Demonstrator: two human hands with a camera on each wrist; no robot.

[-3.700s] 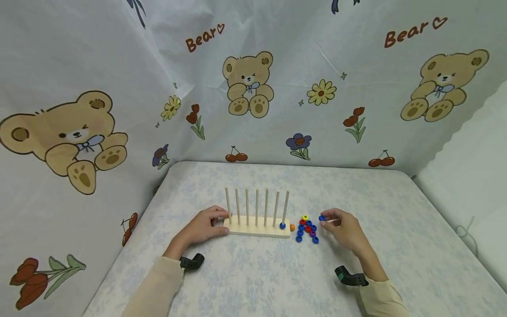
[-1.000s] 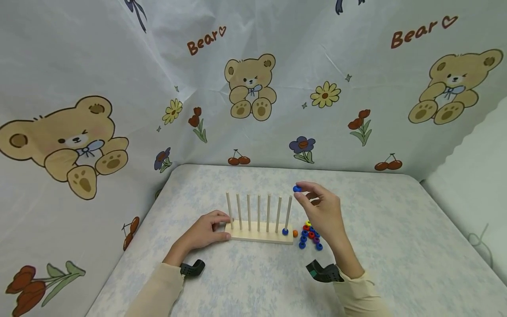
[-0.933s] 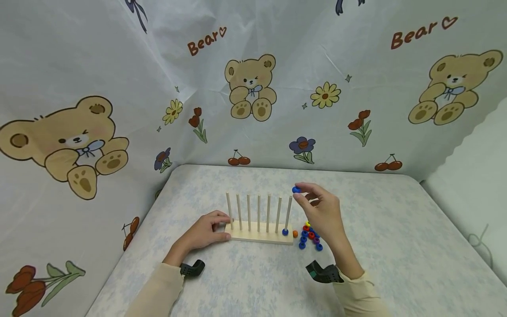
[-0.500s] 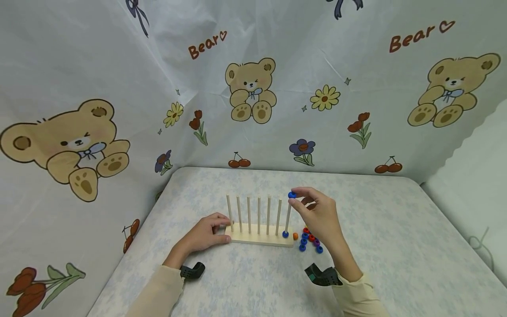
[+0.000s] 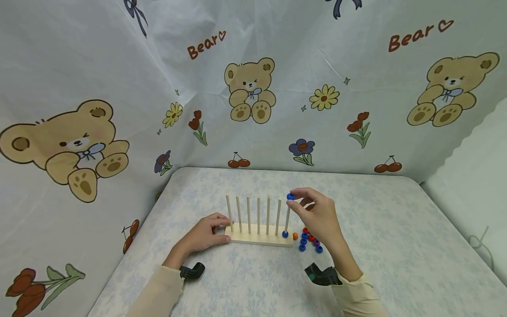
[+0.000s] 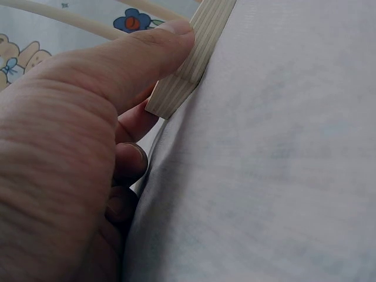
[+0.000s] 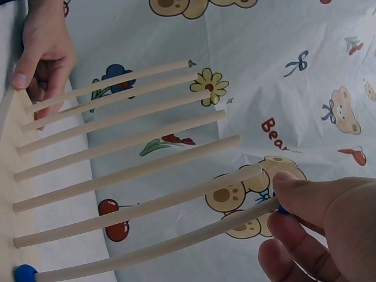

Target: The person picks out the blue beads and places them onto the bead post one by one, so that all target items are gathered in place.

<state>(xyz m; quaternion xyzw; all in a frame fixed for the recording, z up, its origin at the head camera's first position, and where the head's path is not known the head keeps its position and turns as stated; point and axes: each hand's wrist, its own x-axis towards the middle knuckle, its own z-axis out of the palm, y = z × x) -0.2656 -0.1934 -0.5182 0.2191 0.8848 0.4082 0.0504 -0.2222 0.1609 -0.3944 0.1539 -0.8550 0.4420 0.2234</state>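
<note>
A pale wooden peg board [image 5: 259, 240] with a row of several upright pegs sits on the table. My left hand [image 5: 203, 234] grips its left end; in the left wrist view the thumb presses the base [image 6: 176, 94] near its corner, with fingers on the far side. Between thumb and index finger, my right hand [image 5: 319, 215] pinches a blue bead [image 5: 291, 196] at the top of the rightmost peg [image 5: 287, 218]. Another blue bead [image 5: 285, 234] sits at the foot of that peg. In the right wrist view, the thumb mostly hides the pinched bead.
An orange bead [image 5: 295, 236] lies just off the board's right end. Several loose blue, red and purple beads [image 5: 304, 241] are beside it, partly covered by my right hand. Behind the table [image 5: 253, 281] hangs a bear-print cloth [image 5: 251, 90].
My right hand has carried the blue bead up and left from beside the loose beads, then lowered it slightly onto the rightmost peg's tip. My left hand keeps hold of the board.
</note>
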